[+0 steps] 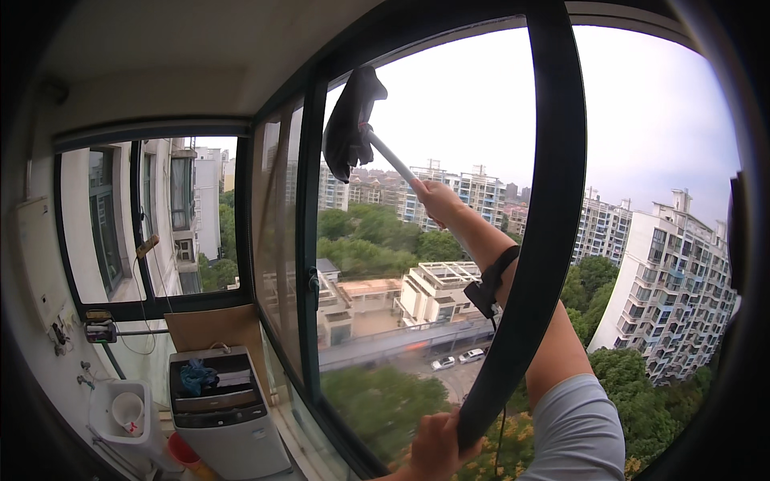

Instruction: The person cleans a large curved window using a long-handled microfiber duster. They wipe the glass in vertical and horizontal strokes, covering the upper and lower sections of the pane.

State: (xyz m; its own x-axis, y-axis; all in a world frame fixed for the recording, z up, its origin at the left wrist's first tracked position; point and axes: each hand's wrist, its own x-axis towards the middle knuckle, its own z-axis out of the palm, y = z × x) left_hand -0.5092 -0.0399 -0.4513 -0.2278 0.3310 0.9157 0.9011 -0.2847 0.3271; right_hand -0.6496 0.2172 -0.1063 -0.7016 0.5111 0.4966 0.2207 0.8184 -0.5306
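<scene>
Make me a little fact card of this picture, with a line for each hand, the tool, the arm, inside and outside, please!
Left hand: grips the dark window frame near its bottom
Right hand: reaches outside, behind the glass, holding a pale pole
Tool: black cloth-like head on the pole's end, near the pane's upper left
Right arm: grey sleeve, black strapped device
Inside: washing machine with blue cloth on top; red bucket
Outside: trees, buildings, white cars
</scene>
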